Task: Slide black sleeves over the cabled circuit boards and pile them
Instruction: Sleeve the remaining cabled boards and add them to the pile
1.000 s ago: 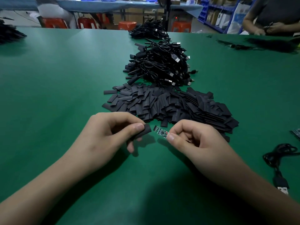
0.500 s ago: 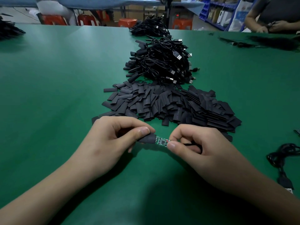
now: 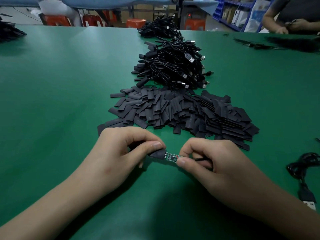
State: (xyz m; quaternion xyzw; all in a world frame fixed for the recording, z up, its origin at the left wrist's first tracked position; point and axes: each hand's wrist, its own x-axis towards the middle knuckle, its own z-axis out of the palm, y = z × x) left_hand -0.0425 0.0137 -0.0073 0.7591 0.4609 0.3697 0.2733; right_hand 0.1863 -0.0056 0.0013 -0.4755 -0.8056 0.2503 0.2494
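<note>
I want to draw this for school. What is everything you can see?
table: one, green, under everything
sleeve pile: one, black, mid-table
cable pile: one, black, behind the sleeve pile
far cable pile: one, black, far table edge
loose cable: one, black, right edge
stools: about four, orange, beyond the table
other person: one, dark top, far right
circuit board: one, green, front centre
held sleeve: one, black, on the board's left end
left hand: pinches held sleeve
right hand: pinches circuit board
</note>
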